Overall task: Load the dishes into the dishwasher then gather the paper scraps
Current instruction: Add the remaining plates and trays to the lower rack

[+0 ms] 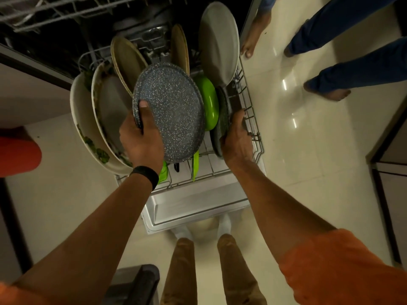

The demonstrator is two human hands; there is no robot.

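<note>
Slippage threatens: the left hand (pixel 141 137) pinches the speckled plate (pixel 174 111) by its rim, thumb on its face, over the rack's (pixel 253 119) middle, while the right hand (pixel 236 139) curls its fingers (pixel 239 117) round a dark plate (pixel 220 130) near the rack's right edge, and either could strike the green bowl (pixel 208 102) between.

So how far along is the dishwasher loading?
Done: soiled white plates, beige plates and a green bowl stand in the wire lower rack. In hand: the left hand grips a speckled dark grey round plate above it; the right hand holds a second speckled plate on edge. Left: seating both; paper scraps aren't in view.
</note>
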